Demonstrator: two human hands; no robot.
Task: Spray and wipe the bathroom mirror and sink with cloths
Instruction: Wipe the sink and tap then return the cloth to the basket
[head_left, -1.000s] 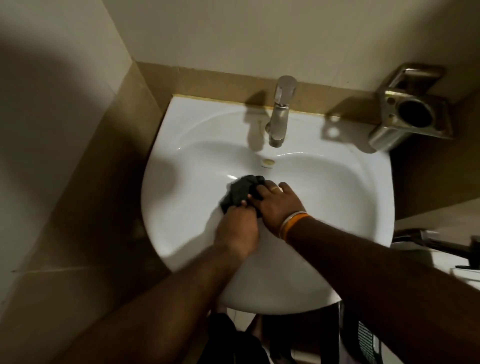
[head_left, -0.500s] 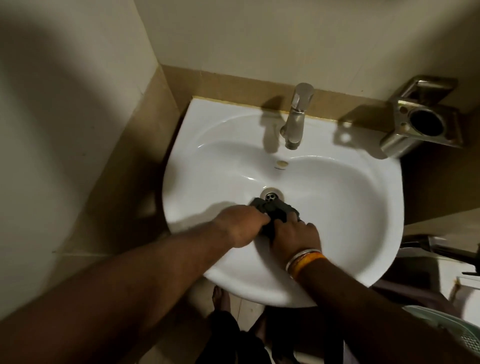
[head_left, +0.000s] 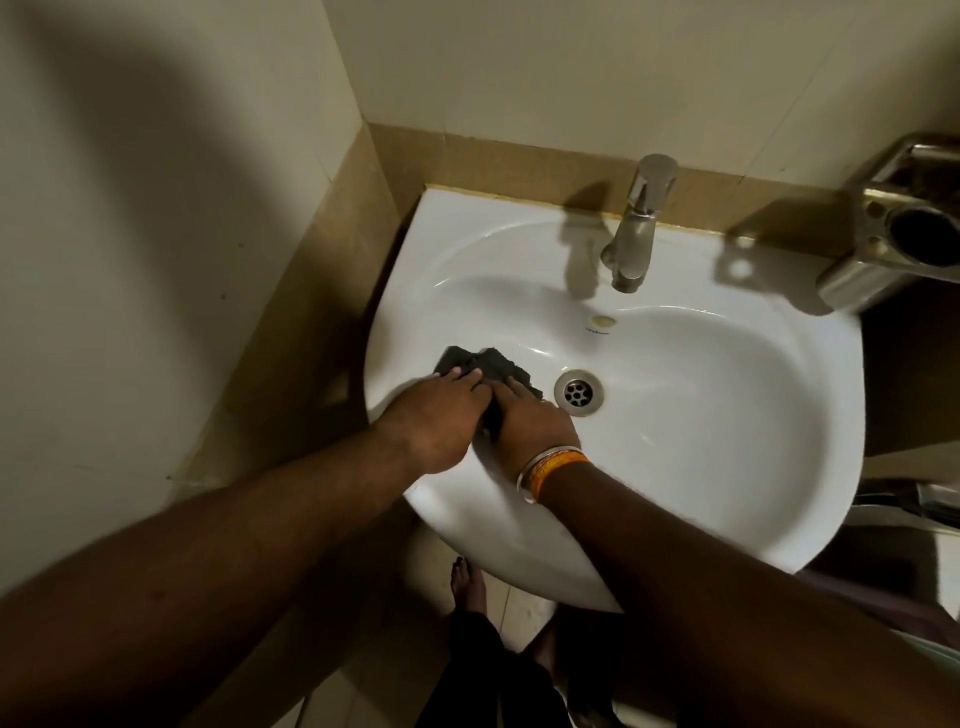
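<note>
A white sink (head_left: 810, 467) fills the middle of the view. A dark cloth (head_left: 501, 364) lies bunched on the left inner slope of the bowl, just left of the drain (head_left: 578, 392). My left hand (head_left: 436, 421) presses on the cloth's left part with its fingers laid flat. Right beside it, my right hand (head_left: 530, 431) presses the cloth's right part, with orange and silver bands on the wrist. The two hands touch side by side. Much of the cloth is hidden under them. No mirror or spray bottle is in view.
A steel tap (head_left: 636, 228) stands at the back of the sink. A metal wall holder (head_left: 893, 234) juts out at the right. Tiled walls close in at the left and behind. My bare foot (head_left: 467, 577) shows on the floor below the sink's front rim.
Both hands slid the cloth from the front of the bowl near the drain up and left onto the left slope. The drain is now uncovered. The view shifted left.
</note>
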